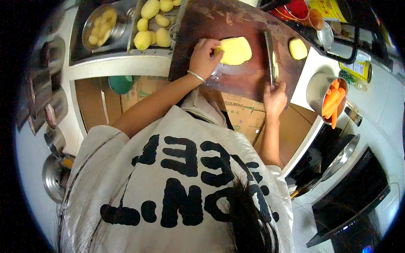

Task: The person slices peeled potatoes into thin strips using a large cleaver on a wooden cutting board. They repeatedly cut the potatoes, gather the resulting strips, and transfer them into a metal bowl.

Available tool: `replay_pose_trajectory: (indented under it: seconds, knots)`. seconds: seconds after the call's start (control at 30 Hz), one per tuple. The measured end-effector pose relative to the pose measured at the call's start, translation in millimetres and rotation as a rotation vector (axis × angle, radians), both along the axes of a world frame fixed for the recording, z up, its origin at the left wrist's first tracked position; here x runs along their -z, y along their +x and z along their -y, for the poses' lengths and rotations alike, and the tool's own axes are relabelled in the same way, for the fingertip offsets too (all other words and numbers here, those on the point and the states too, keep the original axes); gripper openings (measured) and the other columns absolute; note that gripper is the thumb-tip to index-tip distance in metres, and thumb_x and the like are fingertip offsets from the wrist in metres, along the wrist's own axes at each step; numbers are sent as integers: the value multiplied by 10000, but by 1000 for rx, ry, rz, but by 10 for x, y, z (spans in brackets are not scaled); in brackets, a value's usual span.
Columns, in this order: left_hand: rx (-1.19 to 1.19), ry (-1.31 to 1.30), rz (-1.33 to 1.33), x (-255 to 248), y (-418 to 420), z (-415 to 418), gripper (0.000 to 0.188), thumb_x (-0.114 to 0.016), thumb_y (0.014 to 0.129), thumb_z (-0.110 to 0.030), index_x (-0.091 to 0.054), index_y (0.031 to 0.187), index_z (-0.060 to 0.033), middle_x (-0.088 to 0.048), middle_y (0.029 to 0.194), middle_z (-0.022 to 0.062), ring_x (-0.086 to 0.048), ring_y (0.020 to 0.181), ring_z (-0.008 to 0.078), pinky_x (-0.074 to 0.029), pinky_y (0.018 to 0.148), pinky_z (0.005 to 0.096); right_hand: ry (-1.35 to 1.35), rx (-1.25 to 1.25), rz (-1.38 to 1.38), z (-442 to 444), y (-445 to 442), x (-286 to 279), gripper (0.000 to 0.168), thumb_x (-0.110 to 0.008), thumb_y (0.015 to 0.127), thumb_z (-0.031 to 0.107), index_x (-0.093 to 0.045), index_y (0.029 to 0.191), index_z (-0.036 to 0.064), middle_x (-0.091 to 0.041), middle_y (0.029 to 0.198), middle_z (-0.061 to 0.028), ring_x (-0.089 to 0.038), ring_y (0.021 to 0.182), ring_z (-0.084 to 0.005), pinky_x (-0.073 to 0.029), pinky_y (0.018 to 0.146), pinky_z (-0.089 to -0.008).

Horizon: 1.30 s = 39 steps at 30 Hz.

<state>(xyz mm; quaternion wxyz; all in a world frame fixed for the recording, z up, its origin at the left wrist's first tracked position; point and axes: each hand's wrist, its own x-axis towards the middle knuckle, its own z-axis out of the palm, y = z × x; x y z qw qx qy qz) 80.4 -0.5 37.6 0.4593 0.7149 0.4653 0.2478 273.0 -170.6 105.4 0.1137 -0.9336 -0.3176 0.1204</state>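
Note:
My left hand (pixel 204 58) has its thumb and fingers on the left edge of a flat, pale yellow piece of peeled potato (pixel 236 51). It lies on a dark brown cutting board (pixel 218 19); whether it is one piece or overlapping slices is hard to tell. In my right hand (pixel 275 98) is the handle of a kitchen knife (pixel 269 58), its blade upright and pointing away from me, apart from the potato. Thin pale pieces (pixel 275 66) show along the blade's right side. Another peeled potato piece (pixel 298 49) sits near the board's right edge.
Left of the board, several peeled potatoes (pixel 150 9) lie in a sink basin (pixel 152 51), beside a metal bowl (pixel 118 31) of potatoes. At right stand a metal pot (pixel 314 87) with carrots (pixel 333 99), a wok (pixel 343 155) and a black rack (pixel 349 57).

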Motion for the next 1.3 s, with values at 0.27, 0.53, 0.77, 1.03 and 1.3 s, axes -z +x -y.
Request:
replay_pose_trajectory:
  seconds: [0.27, 0.53, 0.77, 1.03, 1.3]
  knots:
    - [679, 615, -353, -161, 706, -139, 656, -660, 787, -413, -421, 1385, -287, -283, 1491, 110, -231, 1385, 341, -152, 1125, 540, 30, -48, 92, 283, 75, 316, 470, -719, 774, 188, -505, 1173, 63, -638, 979, -158, -609, 925, -352, -485, 782, -441]
    - [771, 696, -463, 41, 807, -166, 578, -646, 782, -392, -484, 1321, -259, -385, 1407, 107, -318, 1327, 335, -236, 1083, 533, 133, -166, 238, -17, 235, 322, 556, -779, 698, 255, -563, 1165, 45, -529, 1186, -159, -527, 1031, -354, -449, 872, -426]
    - [792, 595, -454, -80, 797, -190, 550, -690, 739, -353, -530, 1254, -244, -441, 1332, 102, -389, 1256, 338, -274, 1059, 536, 202, -149, 240, -43, 120, 412, 229, -723, 719, 153, -659, 909, 43, -602, 979, -129, -576, 908, -333, -469, 805, -419]
    - [656, 621, -211, -14, 505, -227, 439, -708, 716, -386, -613, 1080, -160, -486, 1211, 99, -441, 1163, 309, -324, 1001, 476, 528, 188, -308, -259, 62, 369, 176, -638, 843, 154, -676, 904, -7, -676, 855, -174, -658, 805, -301, -503, 733, -360]
    - [643, 625, -151, -7, 451, -233, 473, -715, 710, -382, -585, 1089, -132, -487, 1175, 99, -449, 1125, 313, -330, 991, 470, 404, -16, -343, -815, -175, 451, 204, -643, 844, 185, -692, 923, 3, -675, 773, -179, -665, 696, -256, -502, 665, -346]
